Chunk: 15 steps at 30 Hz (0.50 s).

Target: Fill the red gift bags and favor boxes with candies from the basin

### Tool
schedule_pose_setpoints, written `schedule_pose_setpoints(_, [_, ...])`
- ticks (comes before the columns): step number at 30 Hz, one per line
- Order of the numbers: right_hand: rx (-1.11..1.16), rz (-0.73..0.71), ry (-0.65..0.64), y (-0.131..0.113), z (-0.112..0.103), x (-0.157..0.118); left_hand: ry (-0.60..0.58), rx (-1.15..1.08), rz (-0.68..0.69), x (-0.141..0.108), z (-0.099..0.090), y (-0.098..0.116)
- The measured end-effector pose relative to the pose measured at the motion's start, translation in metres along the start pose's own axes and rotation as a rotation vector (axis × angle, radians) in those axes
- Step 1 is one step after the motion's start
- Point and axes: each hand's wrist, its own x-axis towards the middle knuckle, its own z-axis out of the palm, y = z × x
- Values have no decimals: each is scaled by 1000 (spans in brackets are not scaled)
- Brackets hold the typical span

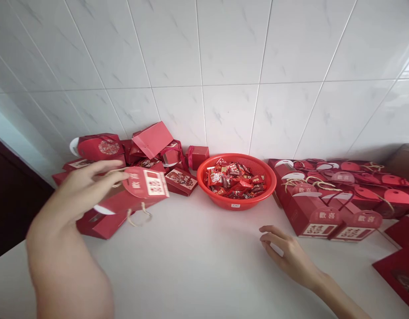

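At the left, my left hand (80,190) grips a red gift box (138,197) by its top, tilted above the white table (191,266). The box has a cream label, and a loop of cord hangs below it. My right hand (284,250) is over the table at the right of centre, fingers apart and curved, with nothing in it. Between the hands, farther back, a red plastic basket (236,205) holds many wrapped sweets (236,179). The held box touches no part of the basket.
A pile of red boxes (153,139) leans near the tiled wall (231,44) at the left. Rows of red boxes with cord handles (310,217) stand at the right. Another dark red item (399,270) lies at the right edge, and a brown object (402,161) sits behind.
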Motion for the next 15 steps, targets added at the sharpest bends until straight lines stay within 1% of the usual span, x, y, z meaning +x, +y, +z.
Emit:
schedule_pose_setpoints(1, [10, 3, 1, 0, 0, 0, -144, -138, 10, -8, 5, 13])
schedule_pose_setpoints(2, [27, 7, 2, -1, 0, 0, -267, -203, 62, -16, 12, 24])
schedule_pose_setpoints(4, [81, 21, 8, -4, -1, 1, -479, -239, 196, -28, 32, 43])
schedule_pose_setpoints(7, [166, 53, 24, -11, -2, 3, -736, -242, 372, -46, 73, 63])
schedule_pose_setpoints(8, [185, 59, 33, -14, -2, 4, -768, -247, 434, -54, 88, 68])
schedule_pose_setpoints(11, [219, 55, 64, -20, -3, 5, -766, -176, 626, -77, 128, 81])
schedule_pose_setpoints(13, [233, 47, 73, -22, -3, 5, -771, -176, 707, -87, 147, 87])
schedule_pose_setpoints(15, [246, 43, 79, -23, -3, 5, -788, -228, 746, -90, 157, 90])
